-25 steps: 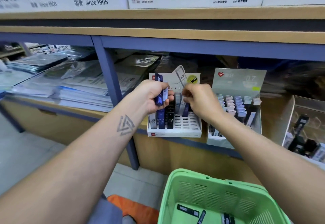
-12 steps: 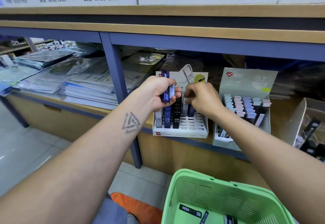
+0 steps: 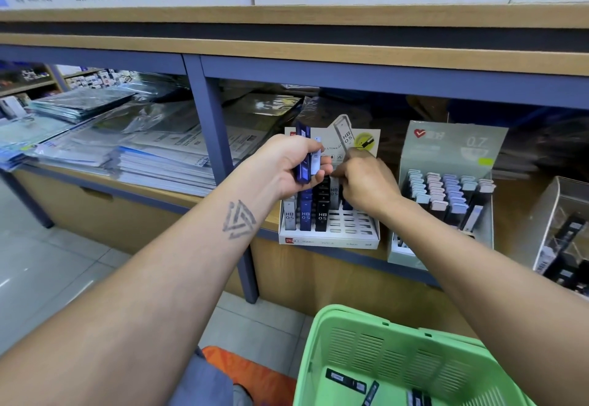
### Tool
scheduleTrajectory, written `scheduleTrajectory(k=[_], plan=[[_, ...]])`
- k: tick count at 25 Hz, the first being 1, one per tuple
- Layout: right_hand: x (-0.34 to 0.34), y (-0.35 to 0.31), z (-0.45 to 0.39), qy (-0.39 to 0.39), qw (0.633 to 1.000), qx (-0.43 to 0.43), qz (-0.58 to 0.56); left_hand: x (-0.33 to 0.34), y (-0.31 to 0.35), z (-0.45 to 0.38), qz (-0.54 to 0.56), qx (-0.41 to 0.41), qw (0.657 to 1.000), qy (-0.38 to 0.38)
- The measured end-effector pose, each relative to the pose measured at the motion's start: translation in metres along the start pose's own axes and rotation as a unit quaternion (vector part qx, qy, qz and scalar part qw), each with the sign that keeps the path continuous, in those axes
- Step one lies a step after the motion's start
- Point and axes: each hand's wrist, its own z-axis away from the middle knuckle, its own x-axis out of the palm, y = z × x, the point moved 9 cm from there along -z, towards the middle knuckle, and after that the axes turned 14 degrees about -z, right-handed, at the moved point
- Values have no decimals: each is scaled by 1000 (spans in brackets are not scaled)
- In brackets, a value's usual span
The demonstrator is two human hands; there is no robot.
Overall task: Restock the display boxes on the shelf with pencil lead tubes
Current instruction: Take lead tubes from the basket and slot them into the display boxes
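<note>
1. Left hand point(image 3: 288, 163): gripping a small bunch of lead tubes point(image 3: 306, 157), blue and white, held upright above the back left corner of the white box point(image 3: 330, 238).
2. Right hand point(image 3: 366, 182): fingers curled, reaching down into the white box's middle rows; whether it is pinching a tube, I cannot tell.
3. White box: sitting at the shelf's point(image 3: 350, 254) front edge, its left columns holding white, blue and black tubes marked HB 0.5, its right front slots standing bare.
4. Grey box point(image 3: 452, 150): sitting just beside the white box on its right, marked 0.7, holding rows of pale-capped tubes.
5. Green basket point(image 3: 398, 345): sitting below the shelf's front edge, carrying several loose dark tubes point(image 3: 345, 380).
</note>
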Motion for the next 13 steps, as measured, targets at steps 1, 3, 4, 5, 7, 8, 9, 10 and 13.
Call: scheduleTrajectory(k=[1,3,4,5,7,8,9,10,13], plan=[[0,0,1,-10,1000,5,8,1,-1,0,-3,-3,1000,-5],[-9,-4,4,-20,1000,5,-16,4,-3,1,-11,-7,1000,-16],[-19,-6,6,-9,998,9,-62,7,-3,2,-16,-6,1000,-26],[-32,-5,9,14,990,26,-136,11,-3,3,-20,-3,999,-40],[-55,7,22,43,930,98,-351,22,-3,7,-33,7,997,-74],[-61,10,30,35,886,123,-446,28,-3,9,-42,13,995,-91],[-65,12,38,21,850,137,-508,35,-3,12,-52,19,993,-107],[-71,16,46,10,838,143,-527,43,-3,14,-62,24,990,-123],[-86,39,69,20,838,167,-520,74,-4,24,-66,21,982,-178]])
